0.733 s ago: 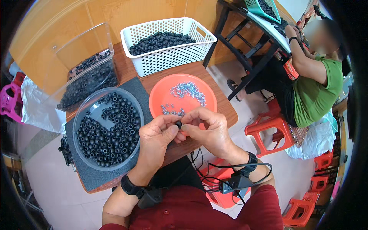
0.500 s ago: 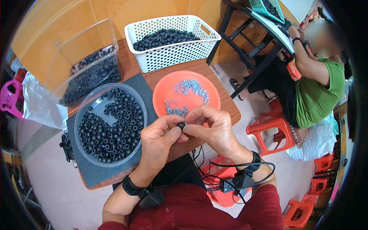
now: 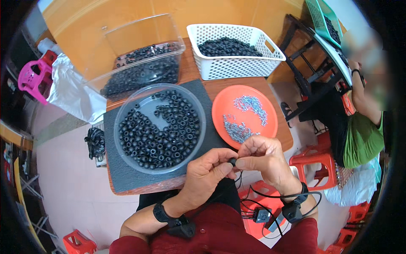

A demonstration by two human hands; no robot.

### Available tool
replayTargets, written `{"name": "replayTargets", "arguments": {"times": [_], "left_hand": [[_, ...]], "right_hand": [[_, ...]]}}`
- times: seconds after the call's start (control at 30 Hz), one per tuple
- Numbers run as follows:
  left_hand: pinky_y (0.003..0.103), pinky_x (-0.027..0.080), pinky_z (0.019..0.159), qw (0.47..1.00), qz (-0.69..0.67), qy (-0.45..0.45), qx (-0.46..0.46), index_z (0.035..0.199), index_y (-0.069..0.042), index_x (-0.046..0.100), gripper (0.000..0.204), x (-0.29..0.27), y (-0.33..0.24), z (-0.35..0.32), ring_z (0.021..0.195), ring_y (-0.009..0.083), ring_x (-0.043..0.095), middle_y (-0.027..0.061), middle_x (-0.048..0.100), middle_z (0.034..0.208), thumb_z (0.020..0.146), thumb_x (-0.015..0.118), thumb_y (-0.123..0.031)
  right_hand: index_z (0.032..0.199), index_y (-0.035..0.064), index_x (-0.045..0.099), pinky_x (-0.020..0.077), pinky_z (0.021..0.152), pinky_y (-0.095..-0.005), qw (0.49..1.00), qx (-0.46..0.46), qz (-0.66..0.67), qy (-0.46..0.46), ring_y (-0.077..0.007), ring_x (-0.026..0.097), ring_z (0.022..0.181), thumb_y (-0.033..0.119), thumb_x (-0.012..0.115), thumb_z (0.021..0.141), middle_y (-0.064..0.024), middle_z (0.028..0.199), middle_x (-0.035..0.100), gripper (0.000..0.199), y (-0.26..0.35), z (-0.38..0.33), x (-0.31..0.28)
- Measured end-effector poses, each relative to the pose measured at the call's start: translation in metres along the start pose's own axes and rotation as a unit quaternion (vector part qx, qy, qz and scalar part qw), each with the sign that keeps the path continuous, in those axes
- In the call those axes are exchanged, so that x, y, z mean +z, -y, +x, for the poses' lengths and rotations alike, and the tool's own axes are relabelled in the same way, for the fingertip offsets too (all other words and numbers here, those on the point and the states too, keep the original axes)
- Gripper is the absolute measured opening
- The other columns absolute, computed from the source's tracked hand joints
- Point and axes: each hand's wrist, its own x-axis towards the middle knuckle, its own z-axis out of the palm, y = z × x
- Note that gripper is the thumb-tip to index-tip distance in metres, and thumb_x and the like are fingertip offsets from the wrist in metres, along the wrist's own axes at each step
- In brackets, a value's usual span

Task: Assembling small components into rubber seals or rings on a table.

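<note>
Between thumb and fingers, my left hand (image 3: pixel 207 172) pinches a small round black piece (image 3: pixel 232 161), bead-like, over the table's front edge. My right hand (image 3: pixel 267 164) meets it there, thumb and fingertips pressed together against the piece; whatever they hold is hidden. Just beyond lies a round orange tray (image 3: pixel 220 99) with small shiny silvery-blue parts (image 3: pixel 239 131) in two heaps. To the left, a clear round tub (image 3: pixel 118 146) holds many hollow black pieces (image 3: pixel 158 146) like the one in my fingers.
The tub stands on a dark grey mat (image 3: pixel 111 169) on a wooden table (image 3: pixel 283 127). Behind are a clear bin (image 3: pixel 139 80) and a white perforated basket (image 3: pixel 237 70), both with black pieces. Red stools (image 3: pixel 315 165) and a seated person in green (image 3: pixel 363 142) are at right. Cables hang near my right wrist.
The view has shifted, so the table and containers sit farther right in the picture. Both hands remain together at the black piece, now nearer the table's front edge.
</note>
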Motion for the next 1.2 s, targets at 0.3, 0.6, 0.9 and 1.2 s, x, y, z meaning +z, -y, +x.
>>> {"name": "replayTargets", "arguments": {"times": [0.3, 0.6, 0.9, 1.2], "left_hand": [[0.025, 0.051, 0.069, 0.999, -0.040, -0.015, 0.005, 0.108, 0.004, 0.052, 0.021, -0.029, -0.018, -0.021, 0.077, 0.0143, 0.061, 0.0093, 0.061, 0.091, 0.090, 0.055, -0.005], [0.022, 0.049, 0.064, 0.999, -0.031, -0.007, 0.005, 0.104, 0.004, 0.053, 0.018, -0.060, -0.035, -0.044, 0.068, 0.0142, 0.061, 0.0121, 0.063, 0.085, 0.088, 0.057, -0.005], [0.021, 0.047, 0.066, 1.000, -0.027, -0.005, -0.010, 0.109, 0.001, 0.054, 0.023, -0.077, -0.046, -0.056, 0.071, 0.0089, 0.057, 0.0081, 0.062, 0.087, 0.090, 0.057, -0.011], [0.020, 0.047, 0.063, 0.999, -0.040, -0.028, -0.007, 0.106, 0.001, 0.057, 0.021, -0.084, -0.046, -0.053, 0.068, 0.0083, 0.056, 0.0077, 0.063, 0.085, 0.089, 0.058, -0.010]], "right_hand": [[0.086, -0.0024, 0.058, 0.0542, 0.064, -0.0248, 0.998, -0.017, -0.023, 0.051, -0.0152, 0.066, 0.071, -0.002, 0.065, 0.081, -0.0071, 0.075, 0.063, 0.009, 0.015, 0.013, 0.041], [0.082, 0.0012, 0.066, 0.0454, 0.061, -0.0294, 0.924, -0.220, -0.313, 0.005, -0.0155, 0.058, 0.067, 0.005, 0.065, 0.073, -0.0098, 0.072, 0.064, 0.010, 0.007, 0.115, 0.073], [0.074, 0.0037, 0.062, 0.0451, 0.063, -0.0416, 0.649, -0.491, -0.581, -0.014, -0.0327, 0.055, 0.070, 0.001, 0.060, 0.067, -0.0136, 0.070, 0.060, 0.008, -0.014, 0.225, 0.117], [0.063, 0.0060, 0.067, 0.0424, 0.065, -0.0362, 0.458, -0.508, -0.729, 0.028, -0.0256, 0.054, 0.076, 0.013, 0.063, 0.064, -0.0108, 0.071, 0.062, 0.009, -0.021, 0.248, 0.154]]}}
